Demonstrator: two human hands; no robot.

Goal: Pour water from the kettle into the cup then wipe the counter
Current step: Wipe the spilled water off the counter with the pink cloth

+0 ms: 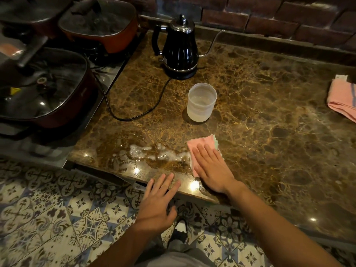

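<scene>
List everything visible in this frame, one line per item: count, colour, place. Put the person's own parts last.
kettle: one, black with chrome lid, on its base at the back of the counter, cord trailing left
cup: one, translucent white, in front of the kettle, some water inside
cloth: one, pink with a green edge, flat on the counter under the right hand
spilled water: one patch, shiny, left of the cloth near the front edge
folded towel: one, pink, right edge of the counter
pans: three lidded, red-brown, on the stove at left
counter: brown marble
brick wall: dark red, behind
floor tiles: patterned blue and white
left hand: open, at the counter's front edge
right hand: flat, pressing the cloth
</scene>
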